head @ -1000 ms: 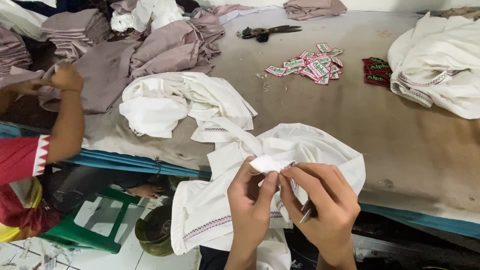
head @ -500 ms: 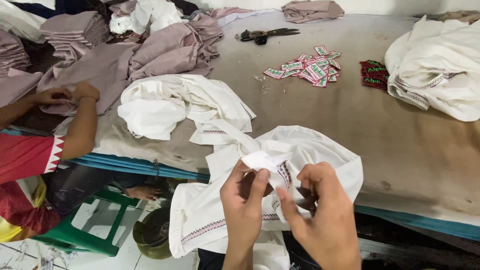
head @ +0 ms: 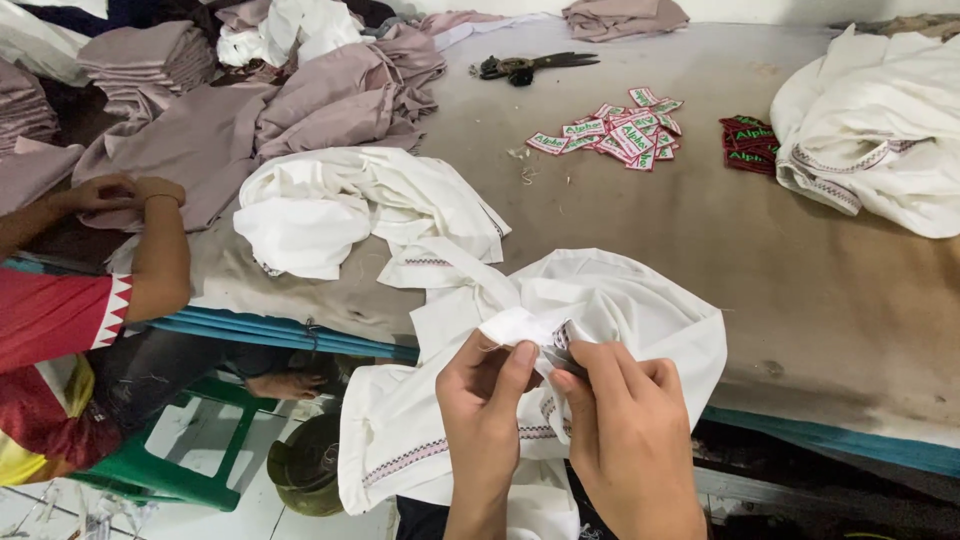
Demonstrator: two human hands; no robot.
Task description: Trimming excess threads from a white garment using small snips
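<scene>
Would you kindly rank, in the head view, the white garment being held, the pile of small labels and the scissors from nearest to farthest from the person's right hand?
From the right hand:
1. White garment, pinched between both hands at the table's near edge.
2. Pile of small labels, mid-table, beyond the garment.
3. Scissors, at the far side of the table, left of the labels.

Small white rectangular labels [head: 615, 127] with green and red lie heaped on the table [head: 700, 220], dark red ones [head: 748, 146] just beside.

Bright, even light; sharp focus
</scene>
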